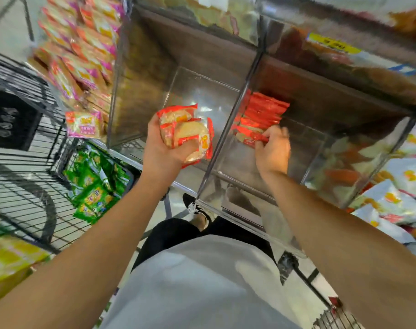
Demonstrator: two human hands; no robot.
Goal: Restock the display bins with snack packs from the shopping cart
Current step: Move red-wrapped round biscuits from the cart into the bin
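Observation:
My left hand [162, 148] grips a stack of red snack packs [188, 131] with round biscuits inside, held above the middle clear display bin [197, 91]. My right hand [272, 150] reaches into the clear bin to the right [297, 148] and pinches a red snack pack [252, 136] at the front of a row of red packs [264, 110] standing against the bin's back wall. The black wire shopping cart [24, 162] stands at the left.
Pink-and-orange packs [81, 55] fill the bin at the upper left. Green packs [95, 186] lie in a lower bin beside the cart. Blue-white packs [397, 186] are piled at the right. A shelf with a yellow price label [333, 45] hangs above. My shoe [195, 207] shows below.

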